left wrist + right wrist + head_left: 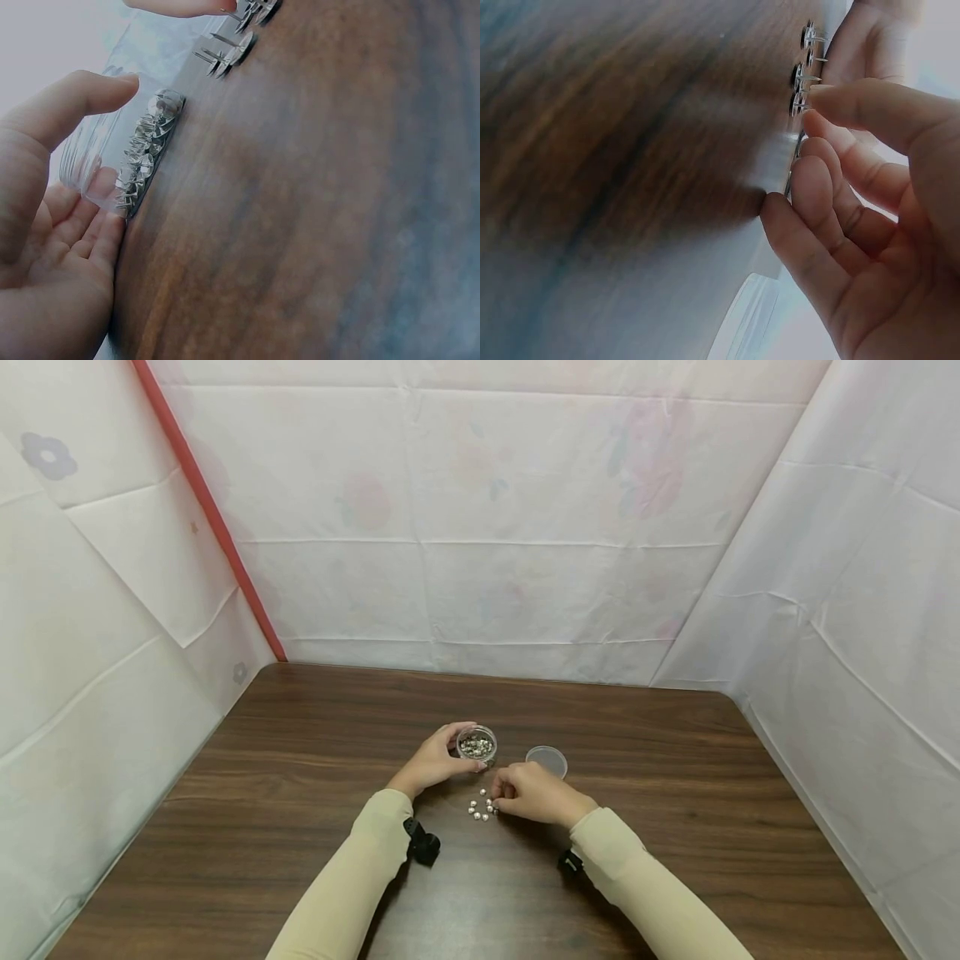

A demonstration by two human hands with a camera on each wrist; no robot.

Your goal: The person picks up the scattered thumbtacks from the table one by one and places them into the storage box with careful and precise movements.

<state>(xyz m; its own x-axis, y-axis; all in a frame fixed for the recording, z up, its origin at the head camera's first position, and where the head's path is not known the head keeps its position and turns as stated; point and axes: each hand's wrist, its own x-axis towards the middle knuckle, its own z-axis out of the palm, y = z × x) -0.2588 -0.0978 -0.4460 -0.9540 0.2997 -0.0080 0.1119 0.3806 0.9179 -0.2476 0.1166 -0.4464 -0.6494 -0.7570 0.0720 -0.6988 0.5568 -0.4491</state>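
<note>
My left hand (435,762) holds a clear round jar (94,150), its thumb on one side and the fingers around the other. Silver thumbtacks (146,154) lie piled at the bottom of the jar, which stands upright on the table. Several more thumbtacks (477,816) form a small ring just in front of it, points up. At the ring's right side is my right hand (537,793). Its thumb and index fingertip pinch a thumbtack (798,105) low at the tabletop, while the other fingers curl loosely.
A clear round lid (547,762) lies flat behind my right hand. The brown wood-grain table (315,827) has white patterned sheets (480,510) along its back and sides. Both wrists carry a black strapped camera (423,845).
</note>
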